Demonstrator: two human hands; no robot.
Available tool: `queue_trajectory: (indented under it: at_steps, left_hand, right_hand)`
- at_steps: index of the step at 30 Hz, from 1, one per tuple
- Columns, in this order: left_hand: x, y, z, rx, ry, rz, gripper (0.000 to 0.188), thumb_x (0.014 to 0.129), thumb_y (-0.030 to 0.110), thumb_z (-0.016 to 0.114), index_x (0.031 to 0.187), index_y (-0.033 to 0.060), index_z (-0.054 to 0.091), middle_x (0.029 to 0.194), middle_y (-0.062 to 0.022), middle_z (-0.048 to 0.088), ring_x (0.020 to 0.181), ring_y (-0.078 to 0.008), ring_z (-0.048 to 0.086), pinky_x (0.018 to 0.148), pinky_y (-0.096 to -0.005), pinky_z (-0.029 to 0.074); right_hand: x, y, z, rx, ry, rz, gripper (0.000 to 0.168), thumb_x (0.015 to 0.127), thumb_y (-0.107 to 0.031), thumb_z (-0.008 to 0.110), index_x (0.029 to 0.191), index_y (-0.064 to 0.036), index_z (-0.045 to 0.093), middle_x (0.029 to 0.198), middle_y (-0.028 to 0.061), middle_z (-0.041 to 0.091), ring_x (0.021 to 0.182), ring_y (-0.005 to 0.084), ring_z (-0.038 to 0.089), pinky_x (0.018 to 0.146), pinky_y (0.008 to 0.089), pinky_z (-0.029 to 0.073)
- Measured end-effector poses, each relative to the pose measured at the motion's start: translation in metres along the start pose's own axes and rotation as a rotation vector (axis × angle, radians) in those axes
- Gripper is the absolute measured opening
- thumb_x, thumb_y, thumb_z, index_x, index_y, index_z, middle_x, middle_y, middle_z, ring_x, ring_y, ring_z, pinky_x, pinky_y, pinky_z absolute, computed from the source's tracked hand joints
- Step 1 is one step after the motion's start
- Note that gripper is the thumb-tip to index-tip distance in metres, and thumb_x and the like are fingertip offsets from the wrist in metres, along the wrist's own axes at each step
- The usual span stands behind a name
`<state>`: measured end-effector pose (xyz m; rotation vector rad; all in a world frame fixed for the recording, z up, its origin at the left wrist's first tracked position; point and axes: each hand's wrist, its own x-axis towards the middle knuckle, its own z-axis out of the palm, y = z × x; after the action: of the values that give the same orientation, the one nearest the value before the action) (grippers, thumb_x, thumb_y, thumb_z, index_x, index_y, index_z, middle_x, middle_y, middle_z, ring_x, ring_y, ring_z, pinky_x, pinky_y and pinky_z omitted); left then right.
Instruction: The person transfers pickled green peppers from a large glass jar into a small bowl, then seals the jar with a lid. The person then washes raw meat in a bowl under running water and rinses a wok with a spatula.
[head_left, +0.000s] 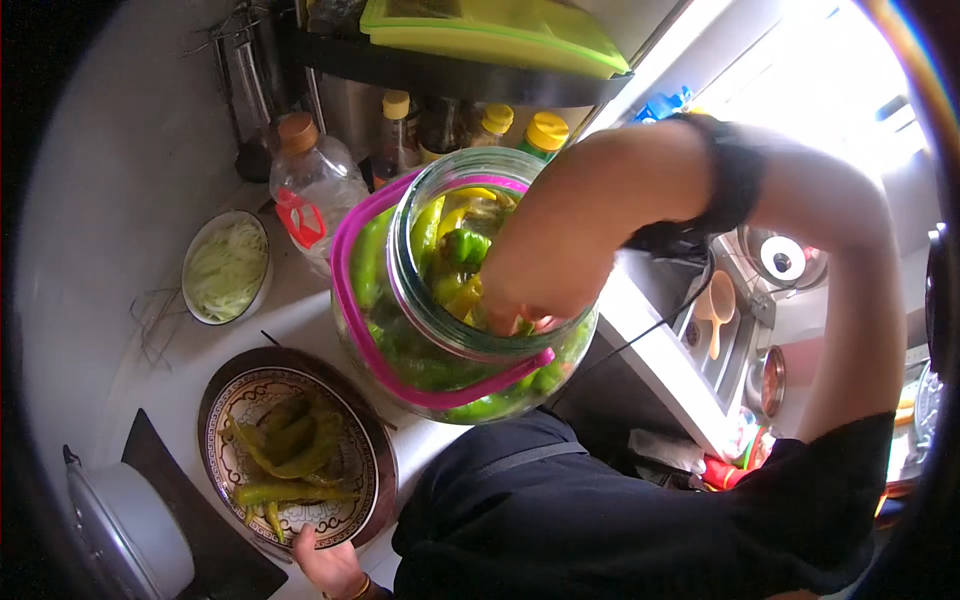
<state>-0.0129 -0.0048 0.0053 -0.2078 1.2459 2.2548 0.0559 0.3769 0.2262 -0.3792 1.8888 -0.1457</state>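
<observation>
A large glass jar (442, 334) with a magenta carrying handle (341, 300) stands before me, holding green peppers (465, 247) in liquid. My right hand (544, 289) reaches down through its wide mouth. The fingertips are mostly hidden against the peppers, so their grip is unclear. At the lower left, my left hand (330, 562) holds the edge of a patterned plate (360, 465), thumb on the rim. Several limp, olive-green peppers (292, 442) lie on this plate. Beneath it shows a dark brown round board or mat (386, 457).
A bowl of pale green shreds (227, 266) sits beside a clear plastic bottle (319, 169). Yellow-capped bottles (495, 120) stand under a dark shelf (450, 75). A lidded pot (135, 525) is at lower left. On the right, an orange ladle (720, 304) lies near a sink.
</observation>
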Motion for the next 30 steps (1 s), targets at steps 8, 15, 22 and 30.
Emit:
queue_trajectory:
  at_steps: [8,15,22,30]
  left_hand:
    - [-0.004,0.0,0.013,0.006,-0.036,-0.05,0.058,0.079,0.009,0.05,0.135,0.0037,0.036,0.132,-0.0129,0.045,0.121,-0.0294,0.043,0.102,-0.0479,0.035]
    - [-0.019,0.0,0.009,0.442,-0.079,0.122,0.055,0.08,0.009,0.049,0.133,0.0007,0.037,0.13,-0.0147,0.046,0.119,-0.0287,0.045,0.101,-0.0463,0.037]
    - [-0.022,0.003,0.002,0.341,-0.047,0.05,0.059,0.079,0.008,0.048,0.136,0.003,0.034,0.132,-0.0146,0.044,0.12,-0.0297,0.044,0.102,-0.0469,0.037]
    - [-0.023,0.004,0.032,0.168,0.12,-0.038,0.057,0.076,0.012,0.051,0.129,-0.0046,0.04,0.125,-0.0169,0.048,0.114,-0.0294,0.05,0.095,-0.0438,0.044]
  right_hand:
    - [-0.012,0.0,0.046,-0.148,1.064,0.042,0.024,0.079,-0.01,0.053,0.097,0.001,0.063,0.093,0.0192,0.065,0.082,0.0328,0.064,0.079,0.0379,0.048]
    - [0.007,0.009,0.051,-0.29,0.914,0.217,0.034,0.078,-0.003,0.053,0.112,-0.001,0.053,0.106,0.019,0.058,0.094,0.0317,0.06,0.085,0.0395,0.047]
    - [-0.003,0.0,0.042,-0.126,0.795,0.298,0.041,0.078,0.0,0.051,0.118,-0.006,0.05,0.111,0.0175,0.056,0.092,0.031,0.062,0.082,0.0413,0.048]
    - [-0.025,-0.02,0.005,0.147,0.393,0.359,0.035,0.08,0.0,0.047,0.113,-0.005,0.057,0.095,0.0165,0.064,0.088,0.0283,0.063,0.076,0.0384,0.051]
